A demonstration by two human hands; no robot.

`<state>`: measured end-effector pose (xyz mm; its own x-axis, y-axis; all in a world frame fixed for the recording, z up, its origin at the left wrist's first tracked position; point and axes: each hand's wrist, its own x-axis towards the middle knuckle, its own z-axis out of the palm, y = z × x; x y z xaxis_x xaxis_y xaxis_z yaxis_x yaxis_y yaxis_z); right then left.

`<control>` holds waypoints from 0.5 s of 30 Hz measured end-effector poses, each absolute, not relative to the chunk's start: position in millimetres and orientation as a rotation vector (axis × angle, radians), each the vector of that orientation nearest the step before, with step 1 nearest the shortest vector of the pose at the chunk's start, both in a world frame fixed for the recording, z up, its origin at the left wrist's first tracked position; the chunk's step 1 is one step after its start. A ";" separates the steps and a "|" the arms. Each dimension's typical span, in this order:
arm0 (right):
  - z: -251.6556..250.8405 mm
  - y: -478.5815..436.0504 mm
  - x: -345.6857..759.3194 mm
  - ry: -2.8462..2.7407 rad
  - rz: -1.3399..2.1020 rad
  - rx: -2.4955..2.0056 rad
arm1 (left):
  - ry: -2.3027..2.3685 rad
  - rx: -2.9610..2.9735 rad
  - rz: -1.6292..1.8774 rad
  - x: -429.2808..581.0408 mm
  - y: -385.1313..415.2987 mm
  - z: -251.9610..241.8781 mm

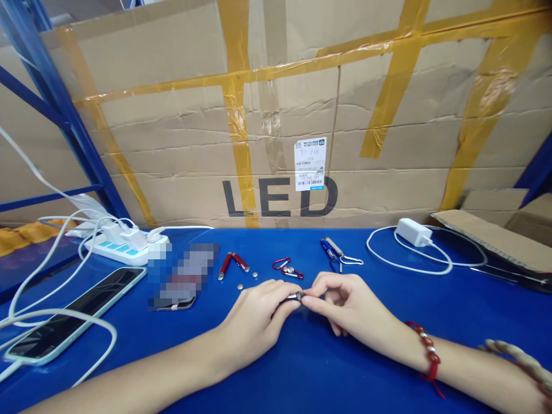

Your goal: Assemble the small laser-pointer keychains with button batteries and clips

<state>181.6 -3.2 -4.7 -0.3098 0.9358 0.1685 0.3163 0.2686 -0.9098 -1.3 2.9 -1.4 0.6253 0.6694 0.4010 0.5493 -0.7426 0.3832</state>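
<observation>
My left hand (259, 316) and my right hand (345, 302) meet over the blue table (302, 368), both pinched on one small dark keychain flashlight (294, 296) with a silvery tip. The left fingers wrap its body; the right fingertips press at its end. Just beyond lie two red flashlight pieces (233, 263), two or three small button cells (248, 280), a red carabiner with a silver part (288, 268), and a blue flashlight with a wire clip (334, 252).
A white power strip (125, 246) with plugs and cables sits at the left, beside a phone (77, 313) and a blurred item (181, 276). A white charger (413, 231) with looped cable lies at the right. A taped cardboard box (276, 115) walls the back.
</observation>
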 end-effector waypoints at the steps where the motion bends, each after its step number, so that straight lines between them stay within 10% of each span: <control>1: -4.6 -3.0 181.5 -1.785 1.040 -1.142 | 1.000 2.623 0.783 -1.4 2.9 -1.3; 15: -4.2 -4.6 181.7 -1.773 1.048 -1.154 | 0.988 2.615 0.785 -1.6 2.7 -1.9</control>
